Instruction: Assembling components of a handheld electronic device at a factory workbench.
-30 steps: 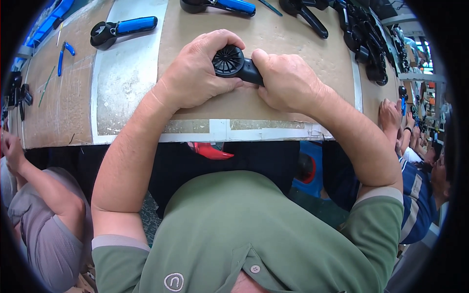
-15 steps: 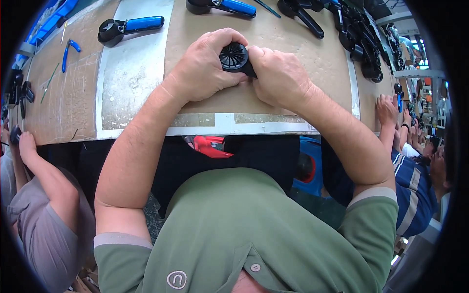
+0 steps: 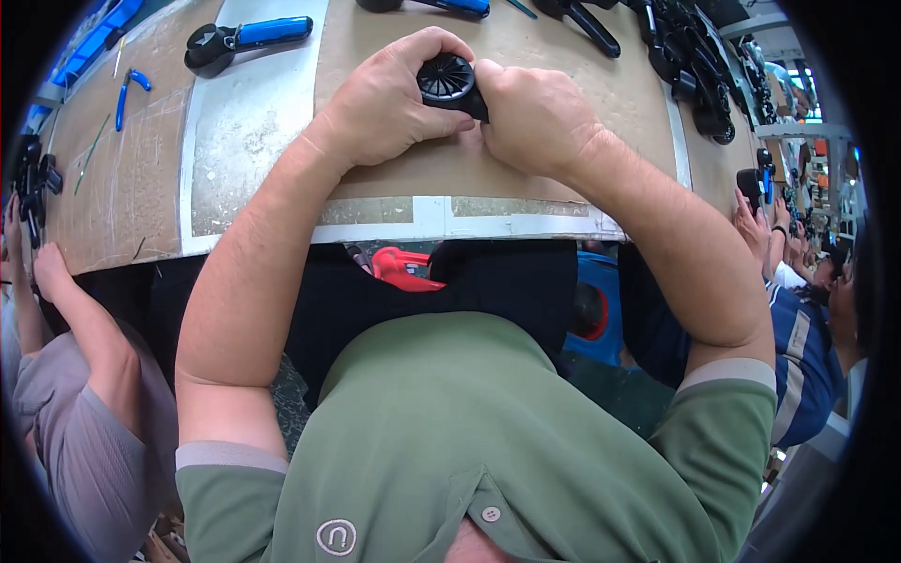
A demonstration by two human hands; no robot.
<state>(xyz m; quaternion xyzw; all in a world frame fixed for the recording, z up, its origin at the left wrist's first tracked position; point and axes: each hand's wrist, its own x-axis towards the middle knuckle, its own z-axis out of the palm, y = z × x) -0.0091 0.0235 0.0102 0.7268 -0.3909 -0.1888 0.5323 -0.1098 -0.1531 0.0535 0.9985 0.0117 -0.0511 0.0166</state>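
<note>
Above the brown tabletop I hold a black handheld fan (image 3: 445,79), its round grille of radial slats facing up. My left hand (image 3: 392,105) curves around the head's left side, with the thumb along the near edge. My right hand (image 3: 535,117) is closed on the other side, gripping the part next to the head; its fingers hide most of that part. Beyond my left hand, a similar fan with a black head and a blue handle section (image 3: 272,33) lies on a pale strip of the table.
Blue pliers (image 3: 129,94) lie to the left. At the far right, black fan parts (image 3: 690,80) form a pile, near a loose black handle (image 3: 593,30). Co-workers' hands (image 3: 52,270) reach the table at both sides. A red object (image 3: 405,268) shows below the table edge.
The whole view has shifted, so the table sits slightly higher in it. My grip on the fan looks the same. The right co-worker's hand now has a black part by it.
</note>
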